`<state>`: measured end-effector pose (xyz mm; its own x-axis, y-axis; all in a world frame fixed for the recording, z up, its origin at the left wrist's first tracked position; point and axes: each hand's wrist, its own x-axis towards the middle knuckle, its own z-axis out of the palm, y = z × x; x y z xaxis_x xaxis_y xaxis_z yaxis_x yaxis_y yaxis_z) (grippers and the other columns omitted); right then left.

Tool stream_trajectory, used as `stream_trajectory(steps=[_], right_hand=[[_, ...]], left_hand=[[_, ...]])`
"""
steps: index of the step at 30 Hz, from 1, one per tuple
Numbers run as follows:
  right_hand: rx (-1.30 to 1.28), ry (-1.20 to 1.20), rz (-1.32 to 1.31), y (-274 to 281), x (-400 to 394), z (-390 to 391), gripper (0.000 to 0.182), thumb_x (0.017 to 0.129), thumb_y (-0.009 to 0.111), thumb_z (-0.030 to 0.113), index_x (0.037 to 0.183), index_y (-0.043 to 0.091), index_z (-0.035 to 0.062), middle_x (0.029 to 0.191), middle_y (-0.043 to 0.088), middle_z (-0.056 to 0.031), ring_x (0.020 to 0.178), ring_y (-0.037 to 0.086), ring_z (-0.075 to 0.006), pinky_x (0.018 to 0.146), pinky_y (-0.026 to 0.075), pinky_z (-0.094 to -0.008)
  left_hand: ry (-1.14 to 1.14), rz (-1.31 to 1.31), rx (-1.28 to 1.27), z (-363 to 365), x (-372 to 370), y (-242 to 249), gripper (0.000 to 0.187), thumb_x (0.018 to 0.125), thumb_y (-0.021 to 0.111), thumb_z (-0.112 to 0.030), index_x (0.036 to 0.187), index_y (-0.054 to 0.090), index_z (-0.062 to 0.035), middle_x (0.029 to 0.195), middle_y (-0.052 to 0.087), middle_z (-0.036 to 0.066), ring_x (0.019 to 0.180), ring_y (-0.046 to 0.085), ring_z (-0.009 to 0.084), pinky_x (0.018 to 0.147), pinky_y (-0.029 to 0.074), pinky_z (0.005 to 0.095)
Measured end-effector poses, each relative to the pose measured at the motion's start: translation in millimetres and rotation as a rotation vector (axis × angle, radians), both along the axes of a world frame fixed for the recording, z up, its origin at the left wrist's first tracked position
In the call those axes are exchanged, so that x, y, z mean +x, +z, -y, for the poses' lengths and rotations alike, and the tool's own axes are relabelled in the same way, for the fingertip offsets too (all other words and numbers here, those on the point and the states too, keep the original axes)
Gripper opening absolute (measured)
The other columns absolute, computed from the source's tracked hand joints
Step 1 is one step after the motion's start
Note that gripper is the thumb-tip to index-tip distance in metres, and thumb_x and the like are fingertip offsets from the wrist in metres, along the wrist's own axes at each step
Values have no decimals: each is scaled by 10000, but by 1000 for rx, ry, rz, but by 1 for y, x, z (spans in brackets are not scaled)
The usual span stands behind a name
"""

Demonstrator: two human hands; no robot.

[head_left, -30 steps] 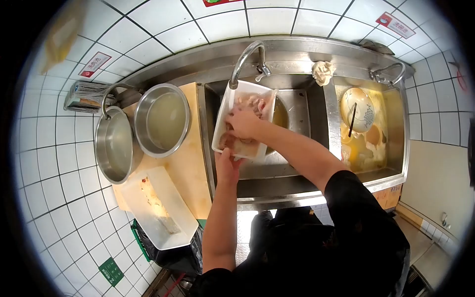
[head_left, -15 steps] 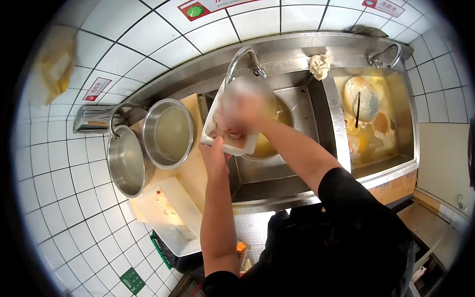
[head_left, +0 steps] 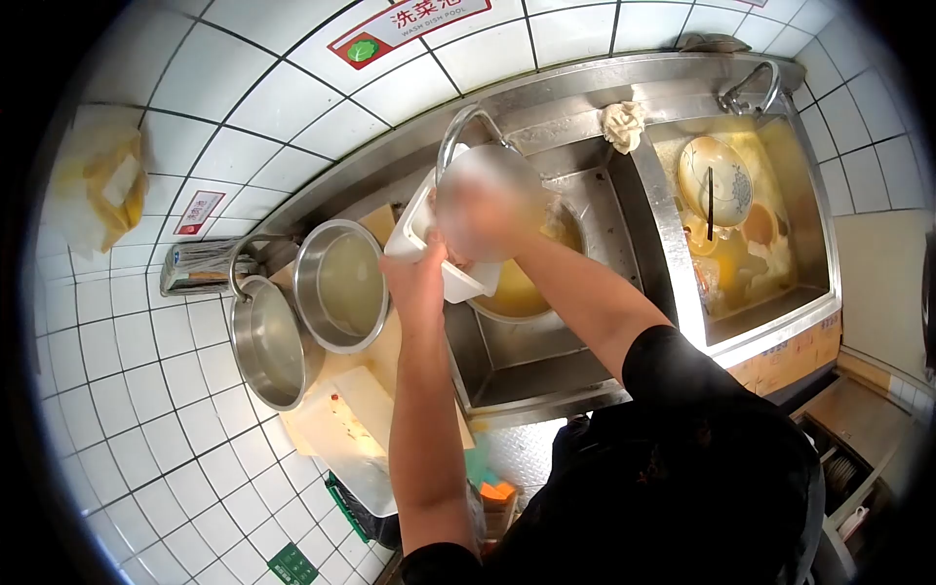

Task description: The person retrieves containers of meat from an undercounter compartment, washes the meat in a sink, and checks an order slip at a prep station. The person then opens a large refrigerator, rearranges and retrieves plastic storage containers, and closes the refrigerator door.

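My left hand [head_left: 417, 271] grips the near left edge of a white rectangular tub [head_left: 466, 283], which is tilted over a round metal basin [head_left: 522, 297] of yellowish liquid in the left sink. Pinkish contents show in part inside the tub. My right hand [head_left: 492, 219] is at the tub's opening, above the basin, and a blurred patch covers its fingers, so what it holds cannot be made out. Just behind the hands arches a metal faucet [head_left: 466, 122].
Two metal pots [head_left: 341, 286] [head_left: 268, 341] of cloudy liquid stand on the left board. Below them lies a pale tray [head_left: 356, 448]. The right sink [head_left: 770, 312] holds a bowl [head_left: 715, 180] with chopsticks in yellow liquid. A crumpled cloth [head_left: 622, 127] rests on the ledge.
The view has shifted a little. The white tub is tilted more steeply toward the basin, and my left hand has moved up along its edge. My right hand stays at the tub.
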<state>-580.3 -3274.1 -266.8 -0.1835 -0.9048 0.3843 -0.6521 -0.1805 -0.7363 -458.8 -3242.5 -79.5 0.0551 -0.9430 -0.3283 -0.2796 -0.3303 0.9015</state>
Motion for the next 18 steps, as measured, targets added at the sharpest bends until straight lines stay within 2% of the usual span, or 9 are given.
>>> stream_trajectory(steps=[4, 6, 11, 14, 18], right_hand=[[-25, -23, 42, -10, 3, -5, 338, 950, 574, 363, 1169, 599, 106, 1069, 621, -73, 986, 596, -222, 868, 489, -396], [-36, -32, 63, -18, 7, -10, 340, 954, 573, 363, 1177, 594, 107, 1074, 619, -72, 994, 595, -220, 874, 489, -395], [-22, -56, 117, -29, 10, -17, 347, 961, 571, 360, 1196, 591, 105, 1078, 621, -80, 1004, 601, -220, 884, 492, -395], [114, -38, 220, -14, 7, -18, 361, 952, 569, 353, 1203, 605, 95, 1058, 641, -113, 991, 624, -230, 875, 504, -401], [513, -29, 560, 21, -1, -14, 380, 941, 567, 343, 1212, 623, 82, 1032, 668, -156, 974, 655, -243, 863, 519, -410]], left_hand=[[-24, 77, 7, 1, -7, 12, 743, 772, 780, -188, 1262, 357, 178, 1204, 564, 274, 1070, 597, 273, 929, 474, 368], [45, 232, 26, -3, -13, 19, 706, 756, 779, -187, 1223, 396, 178, 1167, 585, 262, 1038, 605, 254, 906, 480, 355], [-53, 252, 86, -4, -17, 31, 653, 732, 771, -201, 1175, 469, 171, 1114, 618, 252, 982, 616, 243, 869, 491, 355], [-136, 205, 102, 0, -15, 31, 656, 732, 777, -225, 1173, 488, 165, 1109, 627, 252, 962, 626, 251, 857, 497, 366], [-24, 318, 12, -1, -9, 22, 657, 731, 794, -254, 1155, 508, 159, 1090, 638, 246, 939, 640, 261, 840, 507, 370]])
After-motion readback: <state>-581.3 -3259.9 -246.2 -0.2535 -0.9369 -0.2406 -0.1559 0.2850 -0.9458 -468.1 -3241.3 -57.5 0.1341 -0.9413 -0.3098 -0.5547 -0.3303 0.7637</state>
